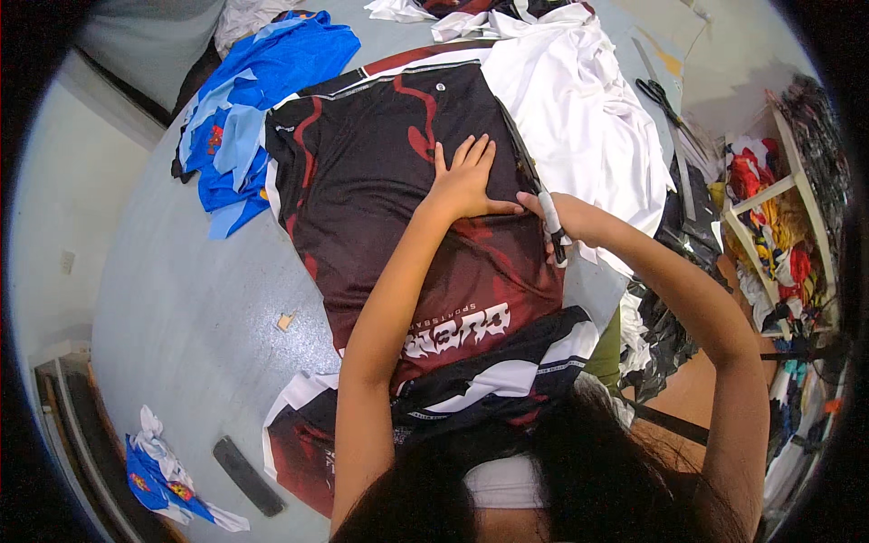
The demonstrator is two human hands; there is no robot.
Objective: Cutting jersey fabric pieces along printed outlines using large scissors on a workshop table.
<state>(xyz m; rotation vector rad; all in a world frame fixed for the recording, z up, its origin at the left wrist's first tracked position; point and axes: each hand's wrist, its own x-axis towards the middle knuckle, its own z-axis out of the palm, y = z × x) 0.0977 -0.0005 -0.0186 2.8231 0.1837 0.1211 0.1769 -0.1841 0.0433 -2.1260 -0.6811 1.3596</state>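
Observation:
A black and dark red printed fabric panel (380,190) lies spread over the grey table in front of me. My left hand (463,185) rests flat on it, fingers spread, the thumb pointing toward my other hand. At the panel's right edge my right hand (566,220) is closed around the handles of a pair of scissors (549,217). Pale wrapping covers part of the handles. The dark blades run away from me along the fabric's edge; how far apart they are I cannot tell. Nearer my body, more black, white and red fabric (489,380) is bunched up.
White cloth (579,109) heaps at the far right, beside black-handled scissors (659,95). Blue fabric pieces (272,100) lie far left. On the table (199,308) are a dark oblong block (247,475) and blue-white scraps (167,480). A rack (769,195) with colourful cloth stands right.

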